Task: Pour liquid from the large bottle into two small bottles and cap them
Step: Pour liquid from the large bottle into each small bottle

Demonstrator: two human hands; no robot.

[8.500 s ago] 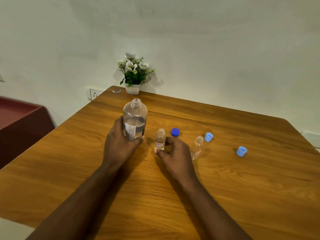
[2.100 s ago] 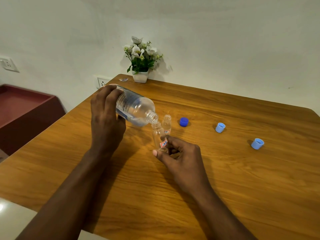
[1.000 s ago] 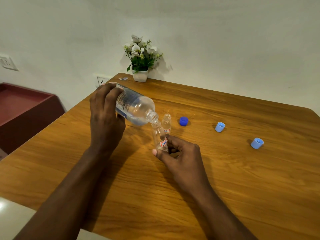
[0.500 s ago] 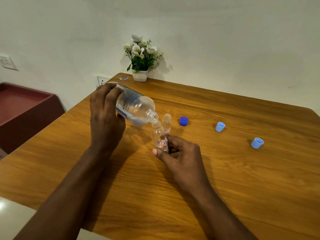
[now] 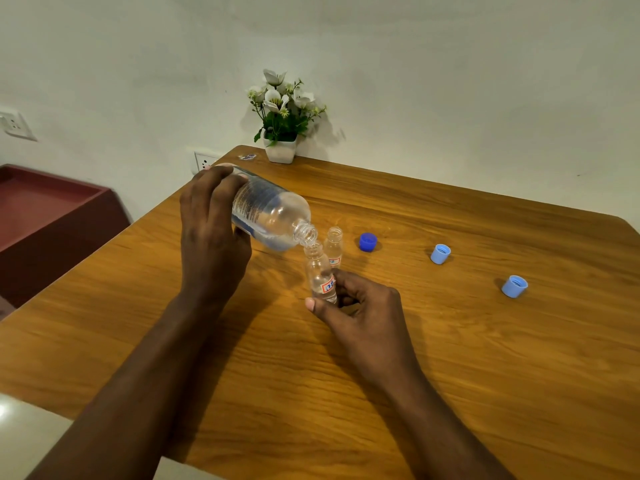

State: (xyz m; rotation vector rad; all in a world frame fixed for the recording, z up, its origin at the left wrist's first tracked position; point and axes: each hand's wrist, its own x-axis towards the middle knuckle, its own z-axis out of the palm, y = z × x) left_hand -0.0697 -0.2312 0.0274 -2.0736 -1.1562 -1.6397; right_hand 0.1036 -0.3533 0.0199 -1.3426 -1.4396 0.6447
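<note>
My left hand point(image 5: 211, 233) grips the large clear bottle point(image 5: 273, 216), tipped almost flat with its open mouth right over the neck of a small clear bottle point(image 5: 320, 273). My right hand point(image 5: 360, 313) holds that small bottle by its base, slightly tilted, above the wooden table point(image 5: 450, 358); some clear liquid sits in its lower part. A second small bottle point(image 5: 334, 249) stands open just behind it. A dark blue cap point(image 5: 367, 242) lies to the right of it. Two light blue caps point(image 5: 440, 253) point(image 5: 514, 286) lie farther right, open side up.
A white pot of artificial flowers point(image 5: 281, 133) stands at the table's far edge against the wall. A dark red cabinet point(image 5: 45, 216) sits left of the table. Wall sockets point(image 5: 204, 161) are near the far left corner.
Compared with 8.5 s ago, the large bottle has been lifted and tipped over a small bottle that my right hand holds. Over the last second the pose barely changes; liquid collects in the small bottle.
</note>
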